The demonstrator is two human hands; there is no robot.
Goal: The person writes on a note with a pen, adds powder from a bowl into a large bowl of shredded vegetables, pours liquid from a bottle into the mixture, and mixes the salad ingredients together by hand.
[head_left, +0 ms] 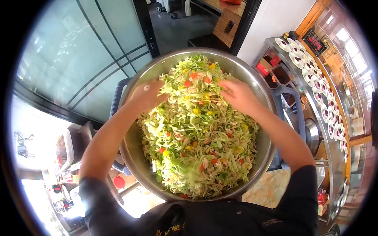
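Observation:
A large steel bowl (268, 153) in front of me is filled with shredded green vegetable salad (197, 141), with orange-red and yellow pieces mixed through it. At the far left of the heap is my left hand (147, 95), its fingertips blurred against the shreds. My right hand (238, 94) is at the far right of the heap, fingers pointing inward and apart, with no gripped thing visible. Between the two hands lie several orange-red pieces (188, 83) on top of the salad.
A blue-grey cart (293, 98) stands under the bowl. On the right, a steel counter (283, 53) carries rows of small white plates (298, 59) with dark food. A frosted glass door (78, 51) is at the left, and a woven chair (227, 27) stands beyond the doorway.

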